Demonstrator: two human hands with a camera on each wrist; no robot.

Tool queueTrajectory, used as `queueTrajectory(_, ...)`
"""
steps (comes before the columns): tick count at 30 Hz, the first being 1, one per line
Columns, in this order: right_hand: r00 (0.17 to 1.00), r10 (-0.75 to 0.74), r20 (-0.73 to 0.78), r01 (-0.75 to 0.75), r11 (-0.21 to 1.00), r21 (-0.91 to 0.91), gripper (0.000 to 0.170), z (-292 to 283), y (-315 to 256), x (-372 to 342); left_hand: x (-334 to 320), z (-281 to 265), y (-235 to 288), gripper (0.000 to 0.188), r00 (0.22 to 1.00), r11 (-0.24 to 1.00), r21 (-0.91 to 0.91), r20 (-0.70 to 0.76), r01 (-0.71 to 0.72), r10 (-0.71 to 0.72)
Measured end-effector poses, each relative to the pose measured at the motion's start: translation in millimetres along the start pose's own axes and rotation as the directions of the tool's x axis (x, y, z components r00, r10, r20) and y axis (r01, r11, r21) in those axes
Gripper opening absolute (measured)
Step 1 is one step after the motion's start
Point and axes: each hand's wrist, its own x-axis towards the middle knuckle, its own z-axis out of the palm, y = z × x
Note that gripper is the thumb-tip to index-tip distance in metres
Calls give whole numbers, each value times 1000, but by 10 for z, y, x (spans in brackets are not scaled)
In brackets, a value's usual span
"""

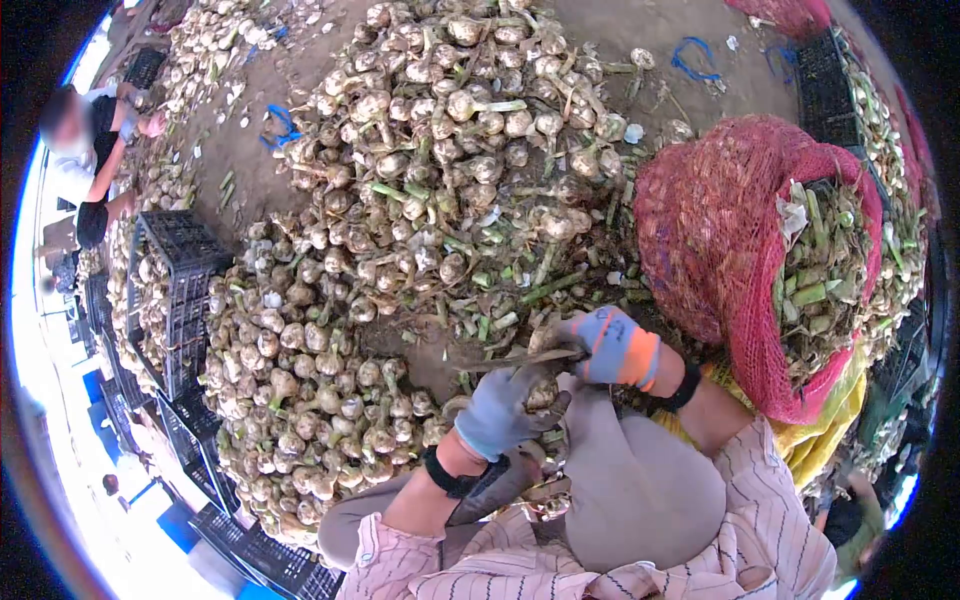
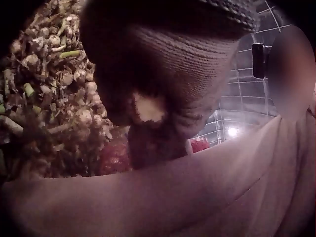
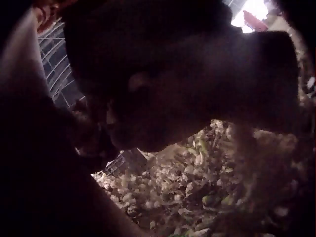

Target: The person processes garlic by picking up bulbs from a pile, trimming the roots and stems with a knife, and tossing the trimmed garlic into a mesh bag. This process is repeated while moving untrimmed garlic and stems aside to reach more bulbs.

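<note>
In the head view my left hand (image 1: 500,408), in a grey-blue glove, holds a garlic bulb (image 1: 543,394) close above my lap. Just right of it my right hand (image 1: 610,345), in a grey and orange glove, grips a knife whose dark blade (image 1: 520,361) points left across the top of my left hand. The knife's handle is hidden in the fist. The left wrist view shows the knit glove (image 2: 187,64) in shadow. My right glove (image 3: 187,84) is a dark shape in the right wrist view.
A large heap of garlic with stalks (image 1: 470,110) lies ahead, and trimmed bulbs (image 1: 300,350) pile up at left. A red mesh sack (image 1: 690,220) of cut stalks stands at right. Black crates (image 1: 188,300) line the left side, where another person (image 1: 75,150) works.
</note>
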Motion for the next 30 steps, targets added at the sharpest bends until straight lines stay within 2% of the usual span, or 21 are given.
queueTrajectory(2,995,-66,-81,72,995,74,40,51,82,27,-9,-23,-36,42,1000,1000,9,-9,-27,27)
queueTrajectory(3,998,53,41,-59,983,173,36,-31,117,-31,-38,-64,-83,43,1000,998,55,-8,-28,29)
queueTrajectory(4,983,26,-182,29,956,292,30,260,542,-216,-40,-99,-111,43,999,994,104,-13,-35,36)
queueTrajectory(6,977,213,-32,-204,962,182,29,326,670,-516,-103,-115,-105,42,1000,995,97,-24,2,0)
queueTrajectory(8,955,284,-81,-243,912,330,29,535,888,-667,-161,-168,-120,41,1000,999,40,-16,10,-9)
queueTrajectory(9,940,323,-110,-256,880,401,29,539,879,-667,-181,-246,-78,44,998,993,98,4,64,-65)
queueTrajectory(12,872,393,-293,-316,908,276,35,325,620,-386,-447,-705,-225,49,983,938,298,5,175,-185)
queueTrajectory(13,844,324,-428,-255,944,211,36,411,813,-266,-696,-972,-252,44,940,799,509,-60,319,-337)
queueTrajectory(14,799,239,-551,-196,971,137,38,615,1127,-43,-888,-1292,-340,48,750,554,618,-90,558,-655)
queueTrajectory(15,780,197,-594,-222,974,32,40,539,1099,112,-1085,-1592,-414,54,456,222,694,-171,684,-873)
queueTrajectory(16,757,155,-634,-256,964,-70,42,458,1063,268,-1369,-1805,-368,55,373,45,743,-282,668,-884)
queueTrajectory(17,774,170,-610,-357,913,-199,45,200,773,450,-1610,-2060,-487,57,120,-170,880,-247,443,-962)
queueTrajectory(18,817,185,-546,-370,895,-251,46,141,829,670,-1691,-2094,-460,61,29,-254,887,-286,386,-958)
queueTrajectory(20,884,222,-412,-382,850,-363,47,125,1001,1018,-1509,-1940,-351,62,204,-66,838,-207,542,-957)
queueTrajectory(22,843,299,-447,-427,878,-218,47,70,946,1057,-950,-1486,-223,65,449,287,601,-135,745,-883)
queueTrajectory(23,818,340,-464,-448,882,-145,47,13,903,1061,-729,-1250,-308,62,571,463,469,-112,752,-813)
queueTrajectory(24,807,352,-474,-491,846,-207,48,44,765,968,-526,-957,-405,56,751,713,244,-132,657,-647)
queueTrajectory(25,848,137,-512,-250,955,-159,52,43,558,785,-437,-585,-780,52,834,823,-245,-86,513,-546)
queueTrajectory(26,830,-80,-553,13,992,-124,56,63,360,591,-343,-214,-1150,48,900,664,-689,-38,291,-434)
queueTrajectory(28,847,-11,-532,42,998,46,63,222,152,333,183,193,-952,42,945,686,-684,13,248,-328)
queueTrajectory(30,870,98,-484,166,865,474,63,416,143,173,399,404,-868,36,937,651,-698,86,298,-338)
